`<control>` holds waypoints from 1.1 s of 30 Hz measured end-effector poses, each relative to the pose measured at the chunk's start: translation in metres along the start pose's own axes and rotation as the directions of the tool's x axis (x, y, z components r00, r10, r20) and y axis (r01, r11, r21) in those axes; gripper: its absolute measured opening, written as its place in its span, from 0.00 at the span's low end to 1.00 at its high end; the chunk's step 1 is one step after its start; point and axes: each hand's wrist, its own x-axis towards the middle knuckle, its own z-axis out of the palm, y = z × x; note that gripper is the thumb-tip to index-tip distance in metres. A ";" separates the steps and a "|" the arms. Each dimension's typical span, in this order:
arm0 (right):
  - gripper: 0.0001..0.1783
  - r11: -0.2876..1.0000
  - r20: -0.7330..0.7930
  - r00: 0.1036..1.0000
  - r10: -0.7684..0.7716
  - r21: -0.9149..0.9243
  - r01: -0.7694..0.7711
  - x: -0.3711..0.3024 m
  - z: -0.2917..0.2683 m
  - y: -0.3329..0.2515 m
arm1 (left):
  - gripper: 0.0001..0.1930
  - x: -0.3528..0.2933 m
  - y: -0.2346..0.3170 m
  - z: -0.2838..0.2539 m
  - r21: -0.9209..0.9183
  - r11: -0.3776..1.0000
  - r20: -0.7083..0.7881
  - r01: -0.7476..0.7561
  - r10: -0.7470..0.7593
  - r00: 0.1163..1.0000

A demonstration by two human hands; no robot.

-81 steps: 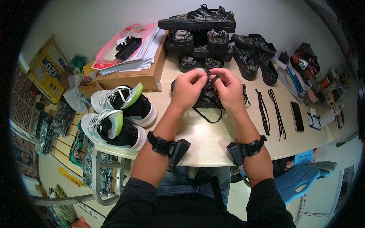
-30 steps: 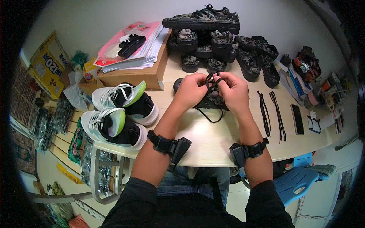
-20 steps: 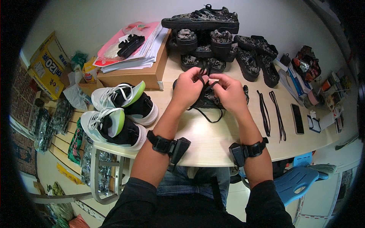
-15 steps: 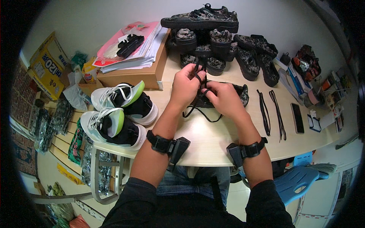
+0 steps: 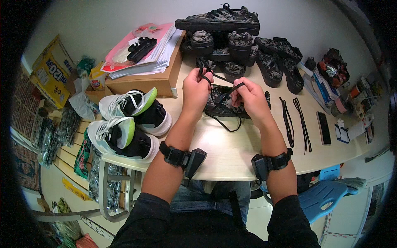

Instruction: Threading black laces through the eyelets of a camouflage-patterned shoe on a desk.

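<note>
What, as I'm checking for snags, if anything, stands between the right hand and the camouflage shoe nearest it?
Nothing visible: only the black lace the right hand holds runs from it to the camouflage shoe.

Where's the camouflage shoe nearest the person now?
In the head view, the camouflage shoe lies near mid-picture on the table, in front of the stacked shoes, right of the left hand and partly covered by the right hand.

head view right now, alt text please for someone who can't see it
A person's left hand and right hand hold black lace at a camouflage shoe on a pale table. White-and-black sneakers stand to the left; loose laces and a phone lie right; stacked camouflage shoes stand behind.
</note>
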 end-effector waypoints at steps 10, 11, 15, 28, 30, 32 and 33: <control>0.10 0.998 -0.106 0.994 0.027 -0.046 -0.032 -0.001 0.001 -0.003 | 0.25 0.002 -0.003 -0.010 0.610 0.676 -0.194 -0.414 0.634 0.749; 0.08 0.995 -0.094 0.995 0.018 -0.096 -0.027 0.000 -0.002 0.001 | 0.25 0.001 0.000 -0.008 0.609 0.677 -0.192 -0.414 0.632 0.751; 0.08 0.918 -0.088 0.985 -0.151 -0.381 0.107 0.002 -0.001 0.010 | 0.15 -0.011 0.010 0.002 0.230 0.837 0.334 -0.496 0.411 0.848; 0.10 0.997 -0.145 0.989 -0.005 -0.073 -0.006 0.002 -0.004 0.003 | 0.09 -0.017 0.002 0.009 0.420 0.757 0.412 -0.500 0.332 0.848; 0.11 0.999 -0.086 0.996 0.039 0.016 -0.038 0.000 -0.004 -0.006 | 0.09 -0.017 0.001 0.008 0.410 0.765 0.379 -0.496 0.352 0.856; 0.11 0.997 -0.089 0.995 0.050 0.055 -0.045 -0.002 -0.004 -0.010 | 0.08 -0.016 -0.001 0.008 0.396 0.775 0.348 -0.493 0.370 0.861; 0.11 0.994 -0.085 0.995 0.060 0.097 -0.052 -0.002 -0.004 -0.010 | 0.08 -0.015 -0.002 0.007 0.414 0.770 0.323 -0.485 0.374 0.869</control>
